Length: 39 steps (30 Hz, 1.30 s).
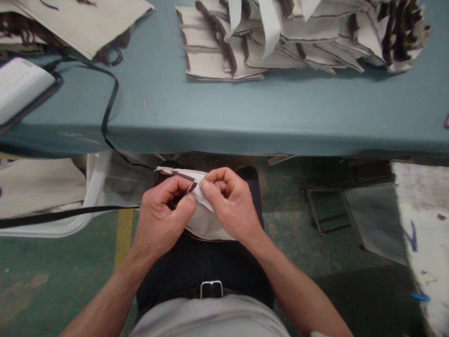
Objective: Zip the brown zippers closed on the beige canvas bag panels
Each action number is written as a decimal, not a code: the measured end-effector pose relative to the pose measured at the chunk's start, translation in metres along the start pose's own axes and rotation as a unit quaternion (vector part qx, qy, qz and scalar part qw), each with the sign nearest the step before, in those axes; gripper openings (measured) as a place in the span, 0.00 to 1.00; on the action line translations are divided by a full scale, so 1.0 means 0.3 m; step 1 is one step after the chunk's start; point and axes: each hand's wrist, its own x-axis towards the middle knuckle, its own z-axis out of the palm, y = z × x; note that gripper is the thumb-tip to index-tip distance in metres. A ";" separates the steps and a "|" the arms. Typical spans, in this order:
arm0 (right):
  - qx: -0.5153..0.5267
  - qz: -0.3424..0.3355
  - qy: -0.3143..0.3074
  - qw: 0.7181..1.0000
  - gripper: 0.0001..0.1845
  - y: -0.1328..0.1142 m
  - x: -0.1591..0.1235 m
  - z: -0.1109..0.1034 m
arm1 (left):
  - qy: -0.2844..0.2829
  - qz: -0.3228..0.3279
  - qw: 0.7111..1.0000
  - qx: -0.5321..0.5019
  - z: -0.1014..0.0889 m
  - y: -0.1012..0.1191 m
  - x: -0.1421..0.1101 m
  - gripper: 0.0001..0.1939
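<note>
A small off-white fabric piece with dark brown trim (205, 220) lies over my lap, below the table edge. My left hand (163, 217) is closed, pinching the trimmed edge of the piece between thumb and fingers. My right hand (229, 203) is closed too, gripping the same piece from the right, its thumb pressing the cloth close to the left thumb. A black strap (63, 214) runs from the left towards the fabric piece.
A blue-grey table (224, 112) carries a long overlapping row of similar fabric pieces (287, 42) at the back, another pile (77, 21) at back left, and a white pad (19, 84) on the left. A plastic-wrapped bundle (45, 192) sits lower left; green floor below.
</note>
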 end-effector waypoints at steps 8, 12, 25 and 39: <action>0.089 0.045 -0.001 0.995 0.12 0.027 0.017 0.038 | 0.038 0.035 0.997 0.050 0.043 -0.013 -0.017 0.05; 0.093 0.034 0.004 0.995 0.11 0.035 0.017 0.058 | 0.066 0.045 0.994 0.078 0.067 -0.020 -0.018 0.04; 0.105 0.008 -0.030 0.994 0.13 0.016 0.082 0.017 | 0.025 0.108 0.993 0.045 0.078 0.028 0.032 0.04; -0.143 -0.313 0.010 0.939 0.16 -0.182 0.016 -0.273 | -0.212 0.111 0.969 -0.052 -0.036 0.199 0.169 0.06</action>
